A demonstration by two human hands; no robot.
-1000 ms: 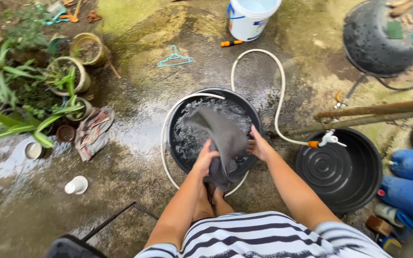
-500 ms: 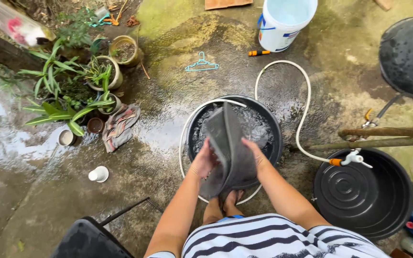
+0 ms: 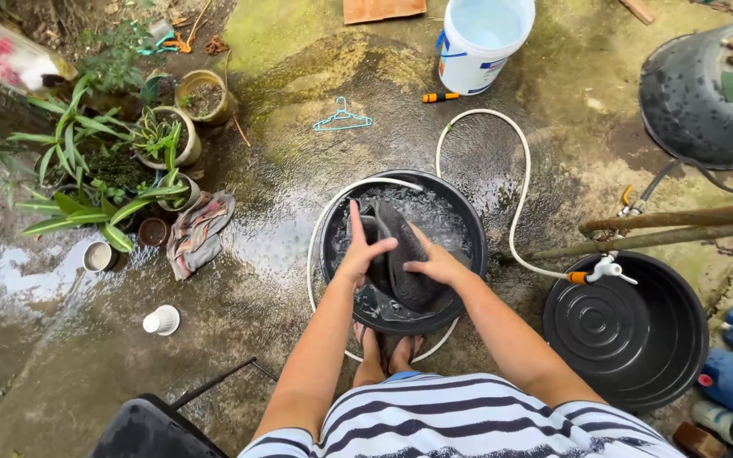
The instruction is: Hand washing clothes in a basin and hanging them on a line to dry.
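The grey cloth sits bunched in the black basin of soapy water. The left hand grips its left edge, index finger extended upward. The right hand presses flat on top, fingers curled over the fabric. A white hose loops around the basin (a second, empty tub stands at right).

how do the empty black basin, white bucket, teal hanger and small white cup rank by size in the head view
1. empty black basin
2. white bucket, though it sits farther off
3. teal hanger
4. small white cup
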